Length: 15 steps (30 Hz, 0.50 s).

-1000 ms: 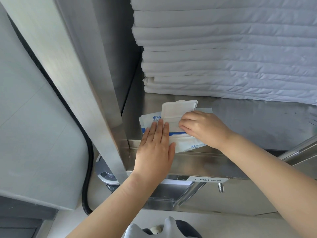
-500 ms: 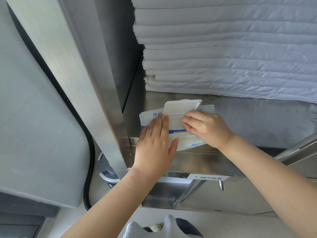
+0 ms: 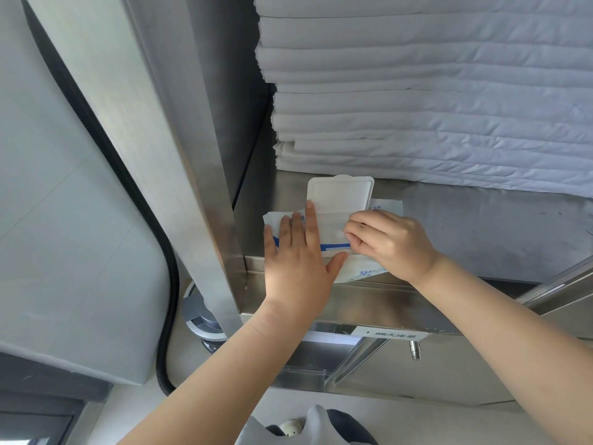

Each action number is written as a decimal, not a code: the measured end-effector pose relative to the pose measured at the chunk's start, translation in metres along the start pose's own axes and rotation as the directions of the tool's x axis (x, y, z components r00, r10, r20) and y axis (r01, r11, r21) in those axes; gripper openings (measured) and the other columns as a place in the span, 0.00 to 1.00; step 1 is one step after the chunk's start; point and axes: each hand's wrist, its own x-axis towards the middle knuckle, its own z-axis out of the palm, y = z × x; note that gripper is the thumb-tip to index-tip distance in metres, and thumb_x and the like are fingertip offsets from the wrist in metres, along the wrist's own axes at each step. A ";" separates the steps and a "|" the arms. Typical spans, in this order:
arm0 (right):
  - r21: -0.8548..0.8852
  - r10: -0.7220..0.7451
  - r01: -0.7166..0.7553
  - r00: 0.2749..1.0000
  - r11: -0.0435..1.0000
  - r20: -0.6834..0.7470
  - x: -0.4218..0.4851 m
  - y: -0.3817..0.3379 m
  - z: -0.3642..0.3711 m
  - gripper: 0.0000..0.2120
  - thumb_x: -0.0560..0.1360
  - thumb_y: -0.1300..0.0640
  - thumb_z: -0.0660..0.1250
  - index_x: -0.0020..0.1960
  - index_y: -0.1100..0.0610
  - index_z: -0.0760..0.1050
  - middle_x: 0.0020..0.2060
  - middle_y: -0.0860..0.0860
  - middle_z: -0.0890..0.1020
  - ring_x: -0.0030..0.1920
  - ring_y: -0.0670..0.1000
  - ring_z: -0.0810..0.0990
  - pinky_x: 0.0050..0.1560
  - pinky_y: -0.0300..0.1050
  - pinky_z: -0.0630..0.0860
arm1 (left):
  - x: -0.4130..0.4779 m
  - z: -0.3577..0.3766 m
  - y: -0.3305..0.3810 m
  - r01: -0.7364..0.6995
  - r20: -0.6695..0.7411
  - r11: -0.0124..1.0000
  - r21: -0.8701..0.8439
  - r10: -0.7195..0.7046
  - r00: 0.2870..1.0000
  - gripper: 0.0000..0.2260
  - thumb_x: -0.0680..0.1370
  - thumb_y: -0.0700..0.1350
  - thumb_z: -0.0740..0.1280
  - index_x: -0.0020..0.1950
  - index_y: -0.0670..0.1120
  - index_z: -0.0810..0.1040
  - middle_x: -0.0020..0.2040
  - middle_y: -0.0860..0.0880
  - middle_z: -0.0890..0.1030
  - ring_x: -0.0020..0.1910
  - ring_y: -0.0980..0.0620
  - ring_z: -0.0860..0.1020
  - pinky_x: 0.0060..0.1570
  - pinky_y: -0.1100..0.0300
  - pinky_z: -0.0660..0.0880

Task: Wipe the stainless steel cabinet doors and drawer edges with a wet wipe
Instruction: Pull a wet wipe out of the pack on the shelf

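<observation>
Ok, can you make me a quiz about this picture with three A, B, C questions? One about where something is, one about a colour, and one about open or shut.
1. Where is the wipes pack? A on the floor; B on the steel shelf, before the folded sheets; C atop the sheets.
2. What colour is the pack's stripe? A red; B green; C blue.
3. The pack's lid is: A flipped open; B shut; C missing.
Answers: 1 B, it lies on the shelf under the left hand. 2 C, a blue band shows between the hands. 3 A, the lid stands up behind the right hand, which pinches a wipe.
</observation>
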 end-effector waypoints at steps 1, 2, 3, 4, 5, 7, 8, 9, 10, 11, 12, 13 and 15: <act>-0.002 -0.010 0.010 1.000 1.000 -0.011 -0.001 0.000 0.000 0.08 0.72 0.63 0.66 0.36 0.57 0.79 0.34 0.49 0.80 0.31 0.49 0.77 0.27 0.38 0.72 | 0.000 0.000 0.000 0.000 0.005 1.000 -0.002 0.000 1.000 0.38 0.78 0.66 0.44 0.76 0.41 0.39 0.75 0.43 0.61 0.75 0.46 0.57 0.72 0.45 0.52; 0.000 -0.018 0.018 1.000 1.000 -0.023 -0.002 0.000 0.000 0.07 0.72 0.64 0.67 0.36 0.57 0.79 0.34 0.49 0.80 0.31 0.50 0.77 0.28 0.38 0.72 | 0.000 0.001 0.001 -0.001 0.012 1.000 -0.005 0.001 1.000 0.38 0.78 0.66 0.44 0.76 0.41 0.38 0.75 0.43 0.60 0.75 0.45 0.56 0.72 0.45 0.52; 0.006 -0.022 0.022 0.999 1.000 -0.034 -0.003 0.000 -0.001 0.07 0.72 0.64 0.67 0.35 0.58 0.79 0.34 0.50 0.80 0.31 0.50 0.77 0.28 0.38 0.72 | 0.000 0.001 0.001 0.000 0.019 1.000 -0.007 0.001 1.000 0.38 0.78 0.66 0.43 0.76 0.41 0.37 0.76 0.43 0.59 0.75 0.45 0.55 0.72 0.45 0.51; 0.012 -0.021 0.021 0.999 1.000 -0.044 -0.004 0.000 -0.001 0.07 0.71 0.64 0.67 0.35 0.58 0.79 0.34 0.50 0.80 0.31 0.50 0.77 0.28 0.39 0.73 | 0.001 0.002 0.001 0.001 0.023 1.000 -0.006 0.000 1.000 0.37 0.77 0.66 0.42 0.76 0.41 0.37 0.76 0.43 0.58 0.75 0.45 0.55 0.72 0.46 0.50; 0.015 -0.016 0.016 0.998 1.000 -0.054 -0.005 0.000 -0.002 0.07 0.71 0.65 0.67 0.35 0.58 0.79 0.34 0.50 0.80 0.31 0.50 0.77 0.27 0.39 0.73 | 0.001 0.002 0.001 0.001 0.023 1.000 -0.002 -0.001 1.000 0.37 0.77 0.66 0.41 0.76 0.41 0.36 0.76 0.43 0.58 0.75 0.45 0.54 0.73 0.46 0.50; 0.008 -0.003 0.003 0.998 1.000 -0.070 -0.007 0.000 -0.003 0.07 0.70 0.65 0.67 0.35 0.58 0.79 0.34 0.50 0.80 0.31 0.50 0.77 0.26 0.40 0.72 | 0.000 0.002 0.001 0.002 0.019 1.000 -0.002 -0.002 1.000 0.37 0.77 0.66 0.39 0.75 0.42 0.36 0.76 0.43 0.57 0.75 0.45 0.54 0.73 0.47 0.49; 0.005 0.006 -0.006 0.997 1.000 -0.078 -0.008 -0.001 -0.003 0.07 0.70 0.65 0.68 0.35 0.58 0.78 0.33 0.50 0.80 0.30 0.51 0.76 0.26 0.40 0.72 | 0.000 0.002 0.001 0.003 0.014 1.000 -0.007 -0.003 1.000 0.37 0.76 0.66 0.39 0.75 0.41 0.36 0.76 0.43 0.57 0.75 0.45 0.54 0.73 0.47 0.48; 0.007 0.018 -0.018 0.996 1.000 -0.089 -0.010 -0.001 -0.004 0.07 0.70 0.65 0.68 0.34 0.58 0.78 0.33 0.50 0.80 0.30 0.51 0.76 0.26 0.40 0.72 | 0.000 0.002 0.001 0.004 0.009 1.000 -0.010 -0.004 1.000 0.37 0.76 0.66 0.39 0.75 0.41 0.36 0.76 0.43 0.58 0.75 0.45 0.54 0.73 0.47 0.48; 0.013 0.035 -0.034 0.994 0.999 -0.105 -0.012 -0.001 -0.004 0.07 0.70 0.66 0.68 0.34 0.58 0.78 0.33 0.50 0.80 0.29 0.51 0.75 0.26 0.41 0.72 | 0.000 0.002 0.001 0.005 0.004 1.000 -0.010 -0.005 1.000 0.37 0.77 0.66 0.39 0.75 0.41 0.36 0.76 0.43 0.58 0.75 0.45 0.54 0.73 0.48 0.49; 0.025 0.054 -0.052 0.991 0.998 -0.122 -0.015 -0.002 -0.004 0.07 0.70 0.66 0.67 0.34 0.59 0.78 0.33 0.51 0.80 0.29 0.51 0.75 0.26 0.41 0.73 | -0.001 0.002 0.001 0.005 0.001 1.000 -0.009 -0.005 1.000 0.37 0.77 0.66 0.40 0.75 0.41 0.36 0.76 0.43 0.58 0.75 0.45 0.54 0.73 0.48 0.49; 0.041 0.075 -0.070 0.987 0.997 -0.140 -0.017 -0.002 -0.005 0.08 0.70 0.67 0.67 0.34 0.59 0.79 0.33 0.51 0.80 0.29 0.52 0.75 0.27 0.41 0.73 | -0.001 0.003 0.001 0.005 0.001 1.000 -0.010 -0.005 1.000 0.37 0.77 0.66 0.40 0.75 0.42 0.35 0.76 0.43 0.58 0.75 0.45 0.54 0.73 0.48 0.49; 0.057 0.096 -0.088 0.983 0.994 -0.156 -0.019 -0.004 -0.006 0.08 0.70 0.67 0.67 0.34 0.60 0.79 0.33 0.52 0.80 0.29 0.52 0.76 0.28 0.42 0.74 | -0.001 0.003 0.001 0.005 0.005 1.000 -0.011 -0.005 1.000 0.37 0.77 0.66 0.41 0.75 0.42 0.34 0.76 0.43 0.58 0.76 0.45 0.54 0.73 0.48 0.48; 0.091 0.140 -0.125 0.974 0.988 -0.177 -0.021 -0.006 -0.008 0.07 0.68 0.70 0.68 0.35 0.61 0.80 0.33 0.53 0.81 0.30 0.52 0.77 0.30 0.42 0.76 | -0.001 0.003 0.001 0.006 0.009 1.000 -0.025 -0.006 1.000 0.37 0.77 0.66 0.42 0.75 0.42 0.34 0.76 0.43 0.58 0.76 0.46 0.53 0.73 0.48 0.47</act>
